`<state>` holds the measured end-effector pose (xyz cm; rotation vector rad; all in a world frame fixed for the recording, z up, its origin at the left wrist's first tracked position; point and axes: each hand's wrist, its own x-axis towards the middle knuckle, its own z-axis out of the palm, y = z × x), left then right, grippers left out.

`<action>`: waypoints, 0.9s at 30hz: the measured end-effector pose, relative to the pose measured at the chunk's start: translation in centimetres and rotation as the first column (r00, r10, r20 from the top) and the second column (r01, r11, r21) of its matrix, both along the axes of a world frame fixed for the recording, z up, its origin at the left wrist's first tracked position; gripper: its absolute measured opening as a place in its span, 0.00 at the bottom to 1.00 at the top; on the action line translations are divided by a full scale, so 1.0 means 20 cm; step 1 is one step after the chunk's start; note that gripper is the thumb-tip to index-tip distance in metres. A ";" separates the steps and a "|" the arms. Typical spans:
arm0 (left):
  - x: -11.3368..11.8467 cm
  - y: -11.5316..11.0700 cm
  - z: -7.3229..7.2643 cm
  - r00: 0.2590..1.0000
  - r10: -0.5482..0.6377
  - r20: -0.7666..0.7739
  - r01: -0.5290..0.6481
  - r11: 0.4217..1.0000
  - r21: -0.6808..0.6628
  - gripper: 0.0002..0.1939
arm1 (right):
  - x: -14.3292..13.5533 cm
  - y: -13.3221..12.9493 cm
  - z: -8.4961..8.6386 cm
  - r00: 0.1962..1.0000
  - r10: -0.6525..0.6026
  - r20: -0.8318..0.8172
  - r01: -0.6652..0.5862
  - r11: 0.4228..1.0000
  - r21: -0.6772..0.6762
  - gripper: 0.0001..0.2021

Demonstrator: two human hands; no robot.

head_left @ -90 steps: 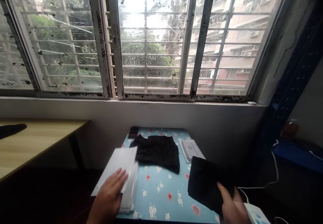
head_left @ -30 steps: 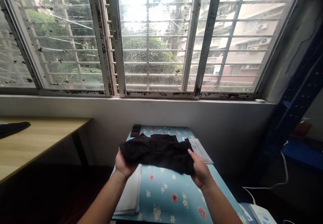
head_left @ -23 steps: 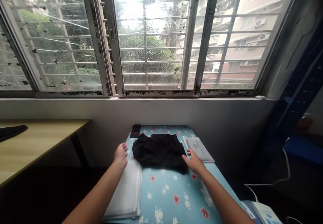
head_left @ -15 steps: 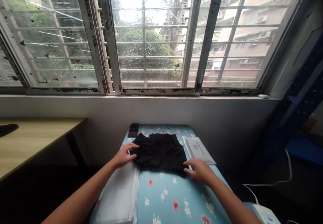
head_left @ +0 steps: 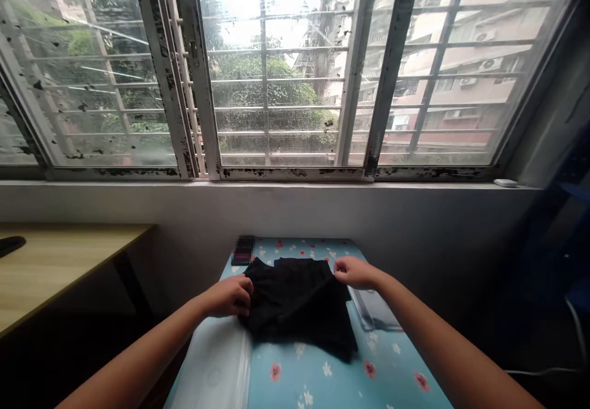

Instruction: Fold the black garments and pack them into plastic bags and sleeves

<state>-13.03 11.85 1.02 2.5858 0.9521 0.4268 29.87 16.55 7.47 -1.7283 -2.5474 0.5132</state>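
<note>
A black garment (head_left: 295,301), perhaps shorts, lies spread on a light-blue flowered cloth (head_left: 276,390). My right hand (head_left: 354,272) pinches its right part and holds it raised off the cloth, so the fabric slopes and its lower right corner hangs forward. At the left edge my left hand (head_left: 233,295) has its fingers curled closed on the fabric; the fingertips are partly hidden. A frosted plastic bag (head_left: 209,360) lies beneath my left forearm. Another clear plastic bag (head_left: 375,309) lies to the right, partly covered by my right wrist.
Behind the garment's left corner sits a dark blurred object (head_left: 243,250). A wooden desk (head_left: 69,255) stands at the left. Beyond is a wall (head_left: 193,212) below a barred window (head_left: 281,175), with a small white object (head_left: 506,182) on the sill. A pale cable (head_left: 544,372) hangs at the right.
My right hand has closed on the garment's right side and lifted it up and back. My left hand's fingers have curled in at the left edge. The view has shifted slightly.
</note>
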 end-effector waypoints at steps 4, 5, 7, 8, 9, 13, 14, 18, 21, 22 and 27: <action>0.03 0.12 0.06 0.980 0.127 0.155 -0.122 0.992 -0.042 0.22 | -0.06 0.23 0.02 0.996 -0.052 0.069 0.057 0.996 -0.073 0.16; 0.04 0.14 0.08 0.977 0.133 0.168 -0.127 0.991 -0.048 0.24 | -0.08 0.28 0.02 0.994 -0.069 0.086 0.076 0.994 -0.080 0.17; 0.08 0.15 0.08 0.991 0.041 0.127 -0.034 0.998 -0.058 0.25 | -0.11 0.34 0.01 0.989 -0.097 0.116 0.107 0.990 -0.088 0.17; 0.09 0.14 0.07 0.996 -0.042 0.075 0.046 0.998 -0.052 0.26 | -0.12 0.36 0.00 0.986 -0.104 0.128 0.116 0.989 -0.093 0.17; 0.11 0.12 0.06 0.992 -0.125 0.009 0.125 0.992 -0.033 0.28 | -0.13 0.37 -0.02 0.985 -0.105 0.137 0.119 0.988 -0.100 0.18; 0.13 -0.01 0.01 0.970 -0.161 -0.184 0.185 0.975 0.120 0.23 | -0.12 0.35 -0.11 0.986 -0.083 0.147 0.104 0.984 -0.144 0.17; 0.12 -0.04 0.00 0.974 -0.132 -0.185 0.159 0.978 0.139 0.18 | -0.11 0.35 -0.13 0.987 -0.077 0.144 0.100 0.982 -0.159 0.17; 0.09 -0.04 0.03 0.995 -0.063 -0.073 0.067 0.996 0.053 0.01 | -0.09 0.40 -0.14 0.990 -0.095 0.108 0.113 0.978 -0.176 0.17; 0.07 0.08 0.05 0.949 0.294 0.114 -0.281 0.953 -0.113 0.08 | -0.10 0.47 -0.11 0.979 -0.190 0.069 0.195 0.977 -0.081 0.17; 0.06 0.13 0.04 0.870 0.463 0.166 -0.437 0.883 -0.173 0.11 | -0.10 0.48 -0.11 0.971 -0.232 0.055 0.235 0.971 -0.037 0.17; 0.01 0.17 -0.03 0.538 0.799 0.271 -0.726 0.602 -0.332 0.24 | -0.09 0.40 -0.10 0.946 -0.325 -0.007 0.325 0.943 0.071 0.16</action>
